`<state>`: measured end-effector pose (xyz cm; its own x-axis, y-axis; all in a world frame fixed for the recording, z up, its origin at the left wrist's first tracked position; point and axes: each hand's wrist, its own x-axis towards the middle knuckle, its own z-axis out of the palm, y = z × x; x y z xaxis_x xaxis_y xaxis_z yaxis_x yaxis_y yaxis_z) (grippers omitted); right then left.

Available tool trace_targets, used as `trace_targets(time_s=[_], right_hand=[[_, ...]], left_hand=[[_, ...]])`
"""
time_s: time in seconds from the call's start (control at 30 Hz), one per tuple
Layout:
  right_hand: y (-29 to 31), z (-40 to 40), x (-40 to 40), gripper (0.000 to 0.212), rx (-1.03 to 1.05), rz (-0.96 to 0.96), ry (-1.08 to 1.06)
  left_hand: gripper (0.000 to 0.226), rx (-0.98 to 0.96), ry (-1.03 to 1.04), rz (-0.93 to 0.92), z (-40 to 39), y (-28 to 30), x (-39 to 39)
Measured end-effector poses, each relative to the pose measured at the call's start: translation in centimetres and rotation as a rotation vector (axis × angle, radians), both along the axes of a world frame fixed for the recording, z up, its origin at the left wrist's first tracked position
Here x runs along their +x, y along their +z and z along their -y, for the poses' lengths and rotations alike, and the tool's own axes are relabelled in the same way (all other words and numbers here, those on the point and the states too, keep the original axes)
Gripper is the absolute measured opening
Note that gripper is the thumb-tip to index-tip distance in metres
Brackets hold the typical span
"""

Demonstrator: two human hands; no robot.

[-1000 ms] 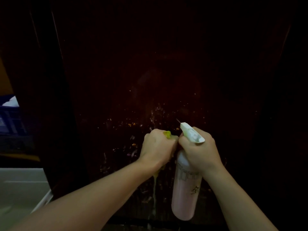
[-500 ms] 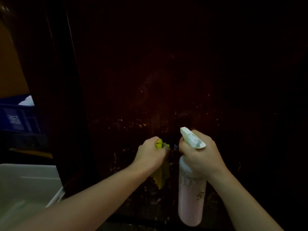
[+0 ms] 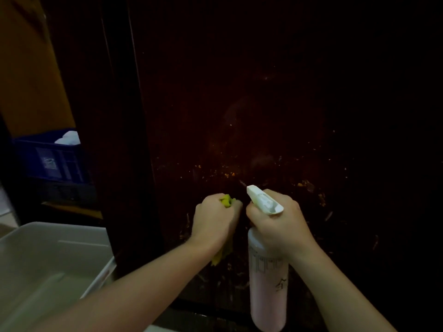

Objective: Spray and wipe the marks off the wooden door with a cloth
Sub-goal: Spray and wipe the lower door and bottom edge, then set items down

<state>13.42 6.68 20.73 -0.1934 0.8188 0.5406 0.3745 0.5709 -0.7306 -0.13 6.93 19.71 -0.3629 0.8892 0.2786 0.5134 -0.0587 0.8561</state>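
A dark wooden door [image 3: 263,104] fills the view, speckled with pale and orange marks [image 3: 227,174] across its lower half. My left hand [image 3: 215,220] grips a bunched yellow cloth [image 3: 226,201] against the door; a tail of the cloth hangs below the wrist. Right beside it, my right hand [image 3: 280,226] holds a pink spray bottle [image 3: 268,291] by the neck, its white nozzle [image 3: 263,200] pointing up and left at the door.
A white plastic tub [image 3: 48,259] stands at the lower left by the door's edge. Behind it a blue crate [image 3: 48,159] holds something white, in front of an orange wall [image 3: 28,68]. The scene is very dim.
The view has shifted, so the door edge and tub sit further right. Both hands stay close together low on the door; the cloth hand has moved slightly down.
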Motion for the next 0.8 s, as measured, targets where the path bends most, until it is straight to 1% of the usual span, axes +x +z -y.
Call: trace_targets(time_s=[0.07,0.23,0.33,0.43,0.47,0.6,0.63,0.7,0.8], right_hand=[[-0.2,0.1,-0.6,0.022,0.016,0.012,-0.005],[-0.1,-0.2,-1.4,0.017,-0.100,-0.017,0.085],[-0.1,-0.2,-1.9,0.015,-0.048,-0.016,0.095],[-0.5,-0.2,-2.4,0.030,0.080,0.071,0.016],[-0.5,-0.2,-2.6,0.032,0.090,0.089,-0.001],[-0.3,-0.4,-2.7,0.024,0.013,0.100,0.038],[-0.2,-0.4,-2.7,0.020,-0.016,0.098,0.052],[0.2,-0.5,-2.9,0.014,-0.067,0.026,0.063],[0.4,-0.4,-3.0,0.019,-0.047,-0.038,0.040]], left_hand=[[0.033,0.034,0.033,0.018,-0.1,0.5,-0.7],[0.035,0.055,0.049,0.072,-0.4,0.4,-1.8],[0.028,0.075,0.035,0.116,-0.4,-0.4,-2.2],[0.028,0.130,0.042,0.161,-0.4,-1.0,-2.6],[0.029,0.153,0.051,0.161,-0.4,-1.2,-2.7],[0.027,0.233,0.073,0.174,-0.5,-1.3,-2.9],[0.026,0.251,0.071,0.186,-0.5,-1.3,-2.9],[0.025,0.278,0.070,0.206,-0.4,-1.3,-3.0],[0.025,0.285,0.058,0.253,-0.3,-1.0,-3.2]])
